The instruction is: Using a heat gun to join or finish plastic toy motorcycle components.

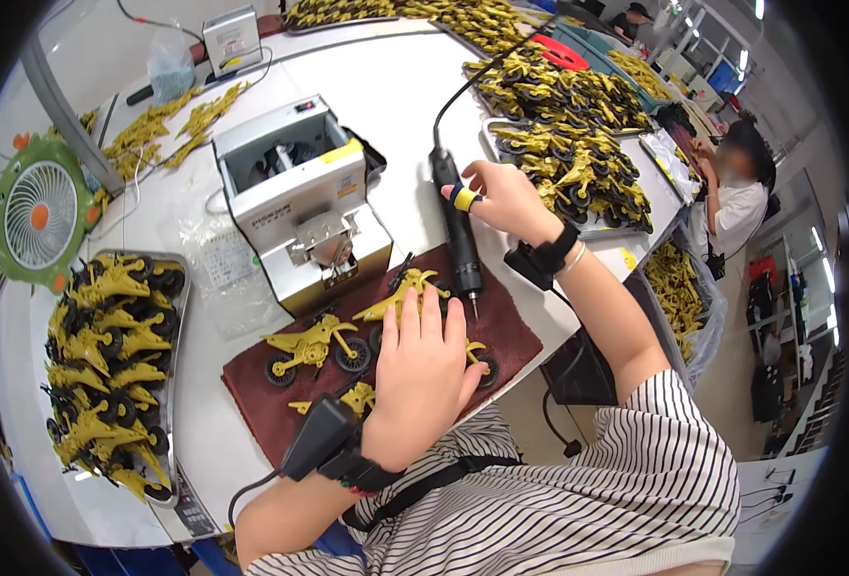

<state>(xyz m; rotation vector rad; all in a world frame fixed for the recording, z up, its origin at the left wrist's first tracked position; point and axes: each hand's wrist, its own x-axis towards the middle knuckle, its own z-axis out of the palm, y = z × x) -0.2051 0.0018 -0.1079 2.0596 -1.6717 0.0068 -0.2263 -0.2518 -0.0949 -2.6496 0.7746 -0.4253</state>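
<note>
Toy motorbikes point(311, 348), yellow with black wheels, lie on a dark red cloth point(513, 331) at the near edge of the desk point(386, 72), just in front of the person's striped clothing. Over some of them the left hand point(423, 360) lies flat, palm down, its fingers straight and gripping nothing visible, so that parts of the motorbikes are hidden beneath it. Beyond it and to the right, the right hand point(513, 200) has its fingers bent beside a black electric screwdriver point(458, 240), a yellow and blue band around one digit; whether they really grip the tool cannot be told. Its bit points down toward the cloth, right of the left hand's fingertips. Left of the cloth, a metal tray point(181, 307) carries rows of similar motorbikes, while a boxy metal machine point(290, 216) stands just behind the cloth. Farther left is a green fan point(40, 213) with an orange centre. Past the right hand, a light-rimmed tray point(490, 144) bears many more motorbikes, with a red ring point(561, 53) farther back near a blue-green tub point(578, 43). Well off to the right sits a co-worker point(737, 206) in a white top.
</note>
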